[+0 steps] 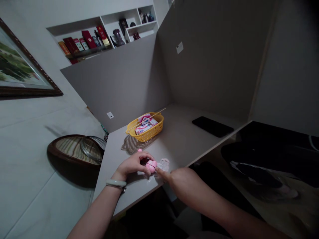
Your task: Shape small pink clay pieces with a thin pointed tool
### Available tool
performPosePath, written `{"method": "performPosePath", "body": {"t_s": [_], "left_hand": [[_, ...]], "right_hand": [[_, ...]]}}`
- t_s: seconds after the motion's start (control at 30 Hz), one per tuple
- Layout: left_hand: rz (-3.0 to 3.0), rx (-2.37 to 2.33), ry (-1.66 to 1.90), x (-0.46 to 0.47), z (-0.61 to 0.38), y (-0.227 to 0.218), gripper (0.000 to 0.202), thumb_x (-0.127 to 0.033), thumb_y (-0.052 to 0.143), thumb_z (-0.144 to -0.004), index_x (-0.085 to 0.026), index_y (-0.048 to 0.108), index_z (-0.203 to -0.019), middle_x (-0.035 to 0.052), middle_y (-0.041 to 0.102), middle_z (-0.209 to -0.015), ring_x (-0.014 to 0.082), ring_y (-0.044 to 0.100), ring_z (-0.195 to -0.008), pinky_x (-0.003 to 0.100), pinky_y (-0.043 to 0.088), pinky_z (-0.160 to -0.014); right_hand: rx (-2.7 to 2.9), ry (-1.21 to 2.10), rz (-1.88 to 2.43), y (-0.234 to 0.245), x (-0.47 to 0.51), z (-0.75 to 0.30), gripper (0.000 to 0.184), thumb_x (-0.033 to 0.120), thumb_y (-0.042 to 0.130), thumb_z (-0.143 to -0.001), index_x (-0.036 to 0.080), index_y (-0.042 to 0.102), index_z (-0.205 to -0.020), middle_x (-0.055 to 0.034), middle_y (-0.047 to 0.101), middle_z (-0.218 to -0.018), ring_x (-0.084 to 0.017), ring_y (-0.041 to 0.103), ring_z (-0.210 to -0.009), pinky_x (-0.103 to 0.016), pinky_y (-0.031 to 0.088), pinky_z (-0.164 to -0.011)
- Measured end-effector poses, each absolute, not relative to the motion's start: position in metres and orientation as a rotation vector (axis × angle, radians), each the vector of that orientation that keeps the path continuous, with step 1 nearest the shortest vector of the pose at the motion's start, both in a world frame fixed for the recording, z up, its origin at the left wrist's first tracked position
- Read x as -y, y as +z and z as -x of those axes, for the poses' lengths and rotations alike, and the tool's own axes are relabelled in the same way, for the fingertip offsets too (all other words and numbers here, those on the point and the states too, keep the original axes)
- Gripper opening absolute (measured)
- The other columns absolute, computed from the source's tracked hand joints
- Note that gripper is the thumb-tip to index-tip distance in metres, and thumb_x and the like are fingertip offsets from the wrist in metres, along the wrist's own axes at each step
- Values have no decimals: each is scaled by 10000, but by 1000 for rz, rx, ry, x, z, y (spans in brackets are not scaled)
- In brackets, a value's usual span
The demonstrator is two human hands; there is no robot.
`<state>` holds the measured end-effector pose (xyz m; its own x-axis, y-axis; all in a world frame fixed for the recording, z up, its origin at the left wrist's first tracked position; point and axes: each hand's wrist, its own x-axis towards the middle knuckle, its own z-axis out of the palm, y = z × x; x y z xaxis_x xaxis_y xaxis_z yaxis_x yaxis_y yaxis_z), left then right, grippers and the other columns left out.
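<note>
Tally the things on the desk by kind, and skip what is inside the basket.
basket: 1
stick: 1
phone: 1
pink object, under the left hand: 1
clear wrapper: 1
Total: 5

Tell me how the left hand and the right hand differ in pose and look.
The left hand curls over the small pink object, fingers bent around it. The right hand only stretches its forefinger toward that object. The left wrist wears a pale bangle, while the right wrist is bare. Both hands sit low at the near edge of the desk, beside a crumpled clear wrapper.
</note>
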<state>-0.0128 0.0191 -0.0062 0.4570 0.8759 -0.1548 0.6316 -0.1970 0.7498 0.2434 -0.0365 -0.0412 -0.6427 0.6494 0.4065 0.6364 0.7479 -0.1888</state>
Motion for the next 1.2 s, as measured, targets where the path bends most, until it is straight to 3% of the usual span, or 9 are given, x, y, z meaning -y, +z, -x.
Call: {"method": "performPosePath", "body": {"t_s": [0.17,0.3,0.53,0.7,0.9,1.2], "left_hand": [[-1968,-1253,350,-19,11,-4,465,-249,881,-545,-171,742,-981,40,669,-990,217,570,-964,329,417,-872],[-1978,-1263,365,-19,12,-6,491,-258,881,-542,-167,739,-1003,49,667,-1025,220,566,-977,339,412,-890],[-1940,-1270,391,-19,13,-8,477,-243,877,-534,-167,734,-983,40,652,-978,209,563,-943,326,430,-850],[-1933,-1233,381,-19,15,-5,439,-291,866,-568,-173,735,-970,30,648,-958,205,564,-939,321,428,-852],[-1985,-1248,368,-20,13,-8,465,-300,861,-571,-176,735,-1001,41,629,-1014,202,554,-937,324,425,-844],[-1988,-1230,397,-20,12,-7,422,-319,868,-581,-168,747,-956,50,643,-982,217,564,-957,341,435,-867]], "right_hand": [[2562,106,972,-43,44,-265,674,27,541,-817,312,552,-1427,31,673,-614,-117,541,-477,-282,169,-465],[2627,96,953,-40,51,-286,814,-44,501,-724,271,498,-1474,33,673,-616,-124,547,-460,-298,161,-459],[2566,96,981,-36,43,-251,643,43,547,-803,263,570,-1407,15,682,-626,-128,572,-496,-295,161,-464],[2541,124,982,-41,40,-251,626,47,534,-826,282,572,-1405,18,705,-658,-121,579,-512,-275,198,-468],[2599,74,978,-45,48,-281,781,-19,499,-756,308,507,-1465,23,696,-640,-134,576,-481,-302,173,-467],[2585,84,985,-37,36,-245,607,93,543,-839,264,559,-1421,6,692,-610,-127,542,-453,-242,257,-466]]}}
